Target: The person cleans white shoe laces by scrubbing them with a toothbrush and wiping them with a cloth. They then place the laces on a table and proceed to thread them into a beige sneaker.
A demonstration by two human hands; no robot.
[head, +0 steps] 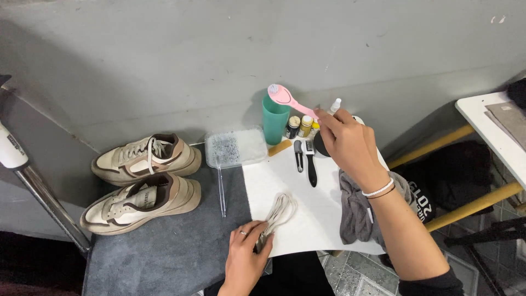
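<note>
Laces (278, 211) lie coiled on the white sheet (312, 214), pinned under the closed left hand (247, 248); one sneaker (143, 204) looks unlaced. Scrubbing seems not yet begun: the right hand (346, 141) pinches a pink brush (289, 99) above the green cup (274, 121).

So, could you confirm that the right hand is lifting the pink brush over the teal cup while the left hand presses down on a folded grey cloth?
Not quite: in the head view the left hand holds a bundle of white shoelaces, not the grey cloth, which lies untouched under the right forearm. The right hand does hold the pink brush over the teal cup.
</note>
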